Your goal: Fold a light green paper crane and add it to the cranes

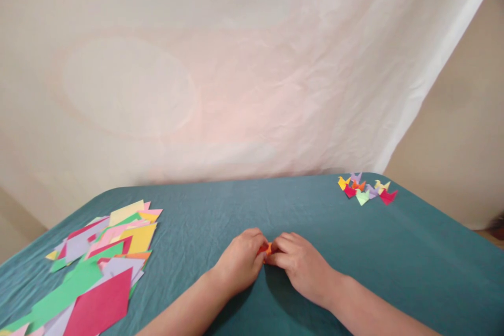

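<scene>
A small piece of orange paper (269, 249) shows between my two hands, low over the middle of the table; most of it is hidden by fingers, so its folded shape cannot be made out. My left hand (242, 257) is closed and pinches the paper's left side. From the right, my right hand (297, 262) pinches the other side with thumb and fingers. The fingertips of both hands almost meet around the paper.
Loose sheets of coloured paper (98, 304) lie in a spread pile on the left. Several small folded paper birds (363, 197) stand in a group at the back right. A green cloth (205, 210) covers the table, and a pale sheet (252, 89) hangs behind it.
</scene>
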The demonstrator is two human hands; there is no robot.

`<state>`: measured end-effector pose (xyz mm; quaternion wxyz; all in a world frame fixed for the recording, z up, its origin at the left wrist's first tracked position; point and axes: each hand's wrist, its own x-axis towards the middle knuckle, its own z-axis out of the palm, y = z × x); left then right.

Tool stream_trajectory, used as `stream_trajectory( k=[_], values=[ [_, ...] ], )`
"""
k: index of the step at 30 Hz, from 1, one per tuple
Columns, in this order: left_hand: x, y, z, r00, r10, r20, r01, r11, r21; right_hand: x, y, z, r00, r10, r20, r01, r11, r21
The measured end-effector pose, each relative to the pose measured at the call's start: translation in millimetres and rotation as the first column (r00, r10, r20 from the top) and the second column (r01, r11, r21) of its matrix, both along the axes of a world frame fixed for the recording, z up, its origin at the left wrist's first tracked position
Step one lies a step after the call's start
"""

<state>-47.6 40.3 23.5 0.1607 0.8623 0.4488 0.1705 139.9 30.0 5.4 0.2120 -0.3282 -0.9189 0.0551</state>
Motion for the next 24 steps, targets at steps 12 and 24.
stream_trajectory(
  k=[12, 24],
  values=[
    [1, 1, -6.6, 0.994, 0.091, 0.068, -0.088, 0.995, -0.044, 9, 3, 18.1, 0.971, 0.027, 0.238, -0.032, 0.999, 0.019],
    [-10, 10, 1.4, 0.999, 0.033, -0.014, -0.034, 0.994, -0.105, 23, 12, 13.3, 0.986, 0.006, 0.168, 0.002, 0.999, -0.046]
  ],
)
